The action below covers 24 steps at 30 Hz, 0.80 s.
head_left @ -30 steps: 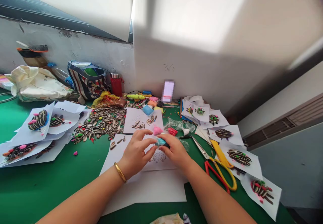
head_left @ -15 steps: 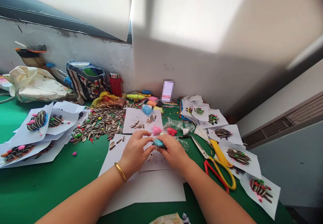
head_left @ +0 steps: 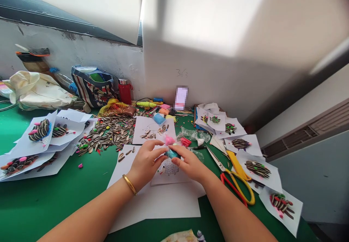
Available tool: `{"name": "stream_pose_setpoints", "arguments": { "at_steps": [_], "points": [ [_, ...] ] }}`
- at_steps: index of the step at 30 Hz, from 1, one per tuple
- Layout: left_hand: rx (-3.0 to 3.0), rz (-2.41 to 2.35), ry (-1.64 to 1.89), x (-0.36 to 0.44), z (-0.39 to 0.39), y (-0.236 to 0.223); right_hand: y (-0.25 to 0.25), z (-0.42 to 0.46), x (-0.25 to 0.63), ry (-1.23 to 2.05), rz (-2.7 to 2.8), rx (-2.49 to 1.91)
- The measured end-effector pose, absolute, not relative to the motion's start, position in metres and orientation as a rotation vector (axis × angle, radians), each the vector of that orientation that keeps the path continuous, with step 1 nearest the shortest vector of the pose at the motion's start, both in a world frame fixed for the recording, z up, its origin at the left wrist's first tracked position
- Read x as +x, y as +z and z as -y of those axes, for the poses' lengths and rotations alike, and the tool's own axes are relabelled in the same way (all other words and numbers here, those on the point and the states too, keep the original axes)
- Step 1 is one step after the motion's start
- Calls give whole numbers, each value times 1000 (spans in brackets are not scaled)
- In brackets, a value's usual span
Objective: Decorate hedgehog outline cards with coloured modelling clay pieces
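Both my hands are close together above the table, pinching a small bag of blue modelling clay (head_left: 172, 154) between their fingertips. My left hand (head_left: 146, 163), with a gold bangle (head_left: 129, 184) on its wrist, holds the bag's left side. My right hand (head_left: 189, 163) grips its right side. A pink clay packet (head_left: 169, 140) stands up just beyond the fingers, its lower end hidden. Below my hands lies a sheet with a drawn hedgehog (head_left: 170, 173), partly covered by my fingers.
A heap of striped sunflower seeds (head_left: 109, 133) lies left of a seed-strewn sheet (head_left: 154, 130). Seed-decorated papers (head_left: 39, 136) cover the left. More (head_left: 257, 171) lie right, near yellow-and-red-handled scissors (head_left: 234, 185). The green table (head_left: 68, 191) runs beneath everything.
My fingers have shifted slightly around the blue bag, which stays between both hands. The view has moved a little, and nothing has been let go.
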State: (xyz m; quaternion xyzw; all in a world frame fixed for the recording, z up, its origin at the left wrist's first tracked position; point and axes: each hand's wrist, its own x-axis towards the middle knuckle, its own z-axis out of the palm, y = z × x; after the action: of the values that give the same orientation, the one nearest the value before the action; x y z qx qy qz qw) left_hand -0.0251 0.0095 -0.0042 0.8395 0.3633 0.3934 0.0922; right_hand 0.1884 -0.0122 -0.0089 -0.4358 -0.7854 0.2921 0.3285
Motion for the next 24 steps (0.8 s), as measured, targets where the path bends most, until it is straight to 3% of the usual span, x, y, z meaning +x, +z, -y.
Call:
{"name": "stream_pose_setpoints", "arguments": {
  "at_steps": [18,24],
  "points": [
    [2423,-1052,1106,-24,-10,-7,-4,13,183,620,2107,-1164],
    [2387,-1067,1070,-22,-9,-9,-9,18,176,340,2198,-1346]
  ]
}}
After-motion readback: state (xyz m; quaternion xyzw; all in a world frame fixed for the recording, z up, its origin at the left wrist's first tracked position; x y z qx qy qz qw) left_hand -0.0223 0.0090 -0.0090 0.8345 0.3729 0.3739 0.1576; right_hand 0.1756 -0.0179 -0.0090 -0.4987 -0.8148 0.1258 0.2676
